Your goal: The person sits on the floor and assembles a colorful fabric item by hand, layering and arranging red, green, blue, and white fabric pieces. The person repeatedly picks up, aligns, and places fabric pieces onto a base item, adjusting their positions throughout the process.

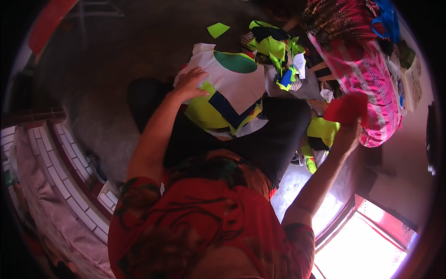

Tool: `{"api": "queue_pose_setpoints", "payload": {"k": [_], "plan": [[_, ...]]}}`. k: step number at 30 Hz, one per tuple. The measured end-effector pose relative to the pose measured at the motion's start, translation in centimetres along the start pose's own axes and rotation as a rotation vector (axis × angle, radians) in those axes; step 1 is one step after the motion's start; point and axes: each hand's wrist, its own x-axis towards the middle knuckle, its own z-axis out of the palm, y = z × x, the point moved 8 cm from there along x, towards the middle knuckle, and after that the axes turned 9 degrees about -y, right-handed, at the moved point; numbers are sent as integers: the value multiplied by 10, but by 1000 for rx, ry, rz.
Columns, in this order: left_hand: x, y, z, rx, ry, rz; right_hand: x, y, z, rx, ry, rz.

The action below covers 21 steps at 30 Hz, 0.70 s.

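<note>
On my lap lies a loose stack of cut fabric pieces, with a white piece point(232, 83) on top. Under and around it show a green piece point(237, 63), a yellow-green piece point(204, 113) and a dark navy piece point(228, 109). My left hand point(191, 85) rests on the stack's left side with its fingers spread. Out to the right, my right hand point(349, 137) holds up a red fabric piece point(347, 109). The fingertips of that hand are partly hidden behind the cloth.
A heap of yellow-green, white and blue scraps point(276, 51) lies beyond my knees, with a single scrap point(218, 30) apart from it. Pink plaid cloth point(367, 83) covers something at the right. More yellow-green pieces point(324, 130) lie beside my right leg. A bright opening point(362, 242) is at lower right.
</note>
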Motion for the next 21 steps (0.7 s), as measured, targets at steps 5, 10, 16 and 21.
{"api": "queue_pose_setpoints", "payload": {"k": [5,10,16,21], "plan": [[-2,-24,-13,-824,64,-143,-39,77,157,725,-304,458],[-21,-15,-12,-1136,-104,-316,-91,117,248,417,-280,642],[-31,-37,-6,-1191,-36,-494,-120,112,330,282,-495,489],[-35,-59,-2,-1272,33,-656,-158,80,381,-211,-884,83]]}}
